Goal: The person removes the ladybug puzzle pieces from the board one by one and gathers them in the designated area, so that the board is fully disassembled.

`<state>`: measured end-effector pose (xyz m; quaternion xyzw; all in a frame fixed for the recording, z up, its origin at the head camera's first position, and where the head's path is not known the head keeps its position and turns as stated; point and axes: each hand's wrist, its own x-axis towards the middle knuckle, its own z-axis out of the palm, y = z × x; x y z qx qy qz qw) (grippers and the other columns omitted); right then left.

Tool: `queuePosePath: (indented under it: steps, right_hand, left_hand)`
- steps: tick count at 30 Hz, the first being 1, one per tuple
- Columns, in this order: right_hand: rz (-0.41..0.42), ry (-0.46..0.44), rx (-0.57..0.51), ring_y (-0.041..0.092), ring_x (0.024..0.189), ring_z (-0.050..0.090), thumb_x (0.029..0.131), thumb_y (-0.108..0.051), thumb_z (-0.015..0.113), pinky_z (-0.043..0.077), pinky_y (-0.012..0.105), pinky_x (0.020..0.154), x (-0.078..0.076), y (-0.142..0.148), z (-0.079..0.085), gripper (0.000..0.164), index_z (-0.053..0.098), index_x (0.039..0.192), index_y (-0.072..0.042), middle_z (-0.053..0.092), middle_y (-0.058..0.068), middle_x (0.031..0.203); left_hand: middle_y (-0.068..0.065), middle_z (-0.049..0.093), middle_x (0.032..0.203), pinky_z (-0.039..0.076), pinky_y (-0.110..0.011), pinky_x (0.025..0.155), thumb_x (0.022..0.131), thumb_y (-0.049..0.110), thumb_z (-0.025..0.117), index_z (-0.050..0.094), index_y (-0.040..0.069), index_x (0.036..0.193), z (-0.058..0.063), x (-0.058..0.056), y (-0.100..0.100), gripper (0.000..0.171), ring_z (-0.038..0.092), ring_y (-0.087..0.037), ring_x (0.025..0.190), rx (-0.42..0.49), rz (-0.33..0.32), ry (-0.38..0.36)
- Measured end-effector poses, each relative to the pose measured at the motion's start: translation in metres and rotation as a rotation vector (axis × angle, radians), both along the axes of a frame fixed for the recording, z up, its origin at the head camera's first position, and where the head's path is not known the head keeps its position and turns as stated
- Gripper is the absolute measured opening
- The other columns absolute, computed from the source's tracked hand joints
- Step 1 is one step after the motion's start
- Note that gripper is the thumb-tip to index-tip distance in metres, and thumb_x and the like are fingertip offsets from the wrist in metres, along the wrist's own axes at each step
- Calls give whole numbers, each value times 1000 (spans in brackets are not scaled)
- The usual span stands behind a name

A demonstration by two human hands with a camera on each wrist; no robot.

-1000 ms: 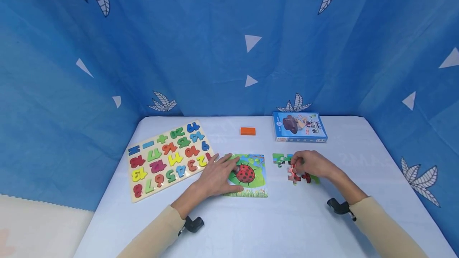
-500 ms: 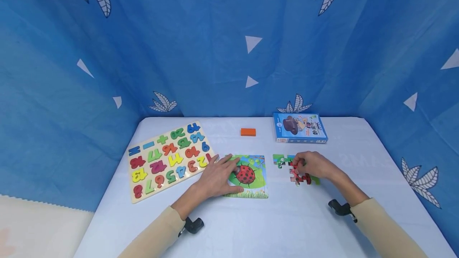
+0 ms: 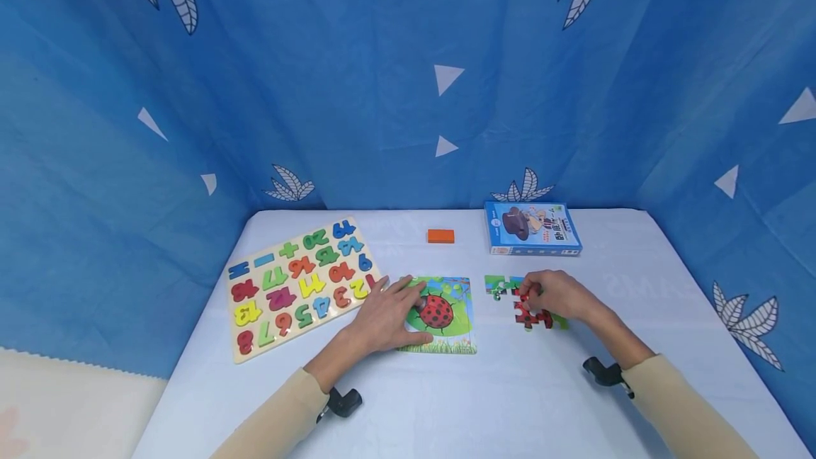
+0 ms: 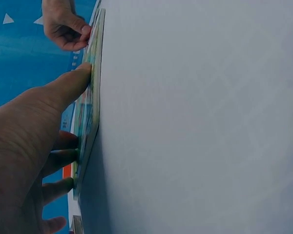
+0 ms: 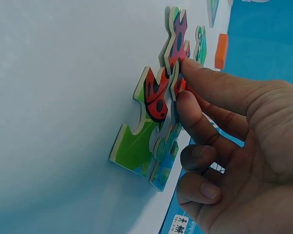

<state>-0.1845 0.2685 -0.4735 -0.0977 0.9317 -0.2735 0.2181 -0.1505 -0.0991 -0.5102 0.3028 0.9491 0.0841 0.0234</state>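
On the white-covered table (image 3: 408,409), L hand (image 3: 382,317) lies palm down w/ fingers spread, over the left part of a square ladybug picture board (image 3: 449,314); it isn't gripping. L wrist view has the thumb & fingertips touching the board. Right of it, just a small gap off, are loose ladybug jigsaw pcs (image 5: 157,92), red w/ black spots plus green & blue bits; can't tell which are joined. R hand (image 3: 554,292) pinches one small red jigsaw pc (image 5: 177,87) btwn thumb & index, other fingers curled; the pc is tilted, close over the rest, contact w/ them unclear. Far left: wooden number board (image 3: 295,330) w/ coloured numerals & signs, set at a slant, its right corner next to L hand's fingertips. Orange block (image 3: 441,236) sits behind the ladybug board; blue box (image 3: 534,229) w/ a cartoon figure in a dark hat lies flat behind the loose pcs. Bkgd: blue cloth (image 3: 376,112) w/ leaf & triangle prints. Beige sleeves (image 3: 280,413) on both arms, black device (image 3: 345,402) at each wrist.
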Motion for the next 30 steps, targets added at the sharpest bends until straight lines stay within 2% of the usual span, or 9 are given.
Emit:
queuePosePath:
  steps: [11, 18, 23, 26, 30]
  right_hand:
    - [10, 27, 18, 18, 71, 54, 86, -13, 78, 45, 31, 61, 1, -2, -2, 14, 72, 99, -12, 60, 1, 78]
    - [24, 40, 27, 17, 71, 54, 87, -15, 77, 45, 31, 61, -1, 1, -3, 10, 72, 96, -14, 61, -1, 76]
    - [23, 90, -20, 17, 67, 53, 90, -17, 75, 44, 30, 57, -3, -5, -1, 10, 71, 98, -13, 61, 0, 78]
    - [38, 117, -73, 16, 67, 53, 91, -17, 74, 42, 28, 56, -2, -16, 1, 13, 71, 103, -12, 61, 0, 81]
    - [71, 137, -133, 16, 70, 52, 92, -16, 74, 41, 28, 59, 1, -40, 2, 12, 71, 103, -13, 60, -1, 81]
  left_hand:
    - [2, 43, 158, 19, -57, 121, 83, 80, 56, 64, 26, 131, 0, 2, 0, 73, 30, -24, 151, 1, -5, 3]
    - [1, 40, 160, 19, -59, 120, 88, 66, 57, 64, 25, 128, 3, 1, -2, 58, 29, -25, 151, -14, -42, -4]
    - [3, 37, 162, 18, -62, 119, 89, 53, 63, 64, 26, 132, 11, -3, -8, 51, 26, -25, 152, 0, -76, -78]
    - [3, 38, 161, 19, -62, 119, 88, 53, 68, 65, 26, 131, 16, -7, -10, 51, 28, -25, 151, 18, -85, -110]
    - [2, 42, 158, 23, -58, 119, 84, 58, 73, 66, 27, 126, 19, -12, -10, 52, 33, -24, 148, 18, -75, -115]
